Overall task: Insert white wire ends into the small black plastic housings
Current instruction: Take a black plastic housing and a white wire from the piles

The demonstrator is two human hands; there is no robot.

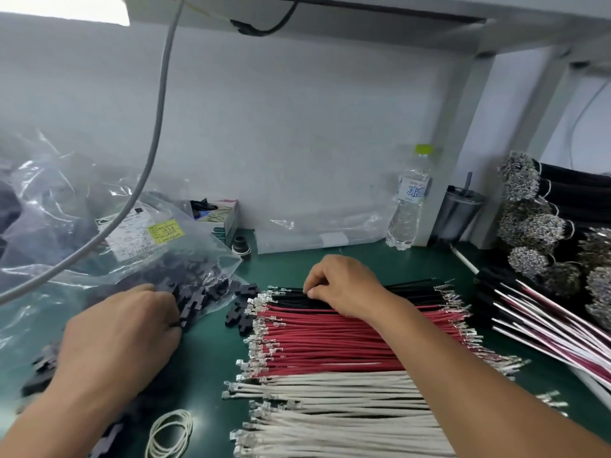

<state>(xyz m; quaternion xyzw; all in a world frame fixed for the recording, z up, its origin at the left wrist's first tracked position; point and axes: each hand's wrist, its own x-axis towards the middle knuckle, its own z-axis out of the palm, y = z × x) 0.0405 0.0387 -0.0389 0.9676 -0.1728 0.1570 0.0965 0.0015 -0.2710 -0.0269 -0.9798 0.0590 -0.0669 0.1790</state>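
Observation:
White wires (330, 411) with metal terminal ends lie in a flat row at the front of the green mat, below red wires (330, 335) and black wires (410, 290). Small black plastic housings (243, 309) lie loose left of the wires, and more spill from a clear bag (185, 259). My left hand (122, 332) rests at the bag's mouth with its fingers curled on a black housing. My right hand (344, 285) lies on the black wires, thumb and forefinger pinching one near its left end.
A water bottle (410, 200) and a dark cup (458, 213) stand at the back by the shelf post. Bundles of finished wires (545, 312) fill the right side. White rubber bands (170, 434) lie at the front. A grey cable (155, 133) hangs across the left.

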